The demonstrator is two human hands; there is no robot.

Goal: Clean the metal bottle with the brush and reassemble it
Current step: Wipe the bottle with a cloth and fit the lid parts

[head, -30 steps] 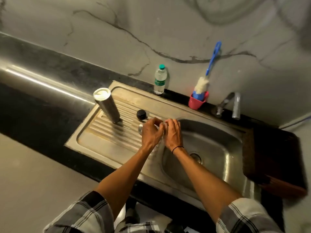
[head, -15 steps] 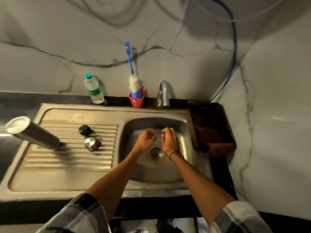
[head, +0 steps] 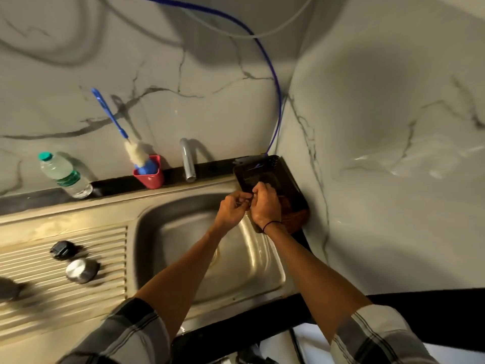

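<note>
Over the sink basin (head: 183,232), both hands meet: left hand (head: 232,210) and right hand (head: 265,206), each grip curled, contents unclear. At nine o'clock the black stopper (head: 61,249) and steel cap (head: 81,270) lie loose; only the metal bottle's base (head: 9,290) shows. Reassembly remains. At eleven o'clock the brush (head: 136,153) stands in a red cup (head: 149,177).

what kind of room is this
Most likely a home kitchen, at the sink counter. A steel sink with a ribbed draining board, a tap against a marble-look wall, and a bottle brush in a red cup point to that.
</note>
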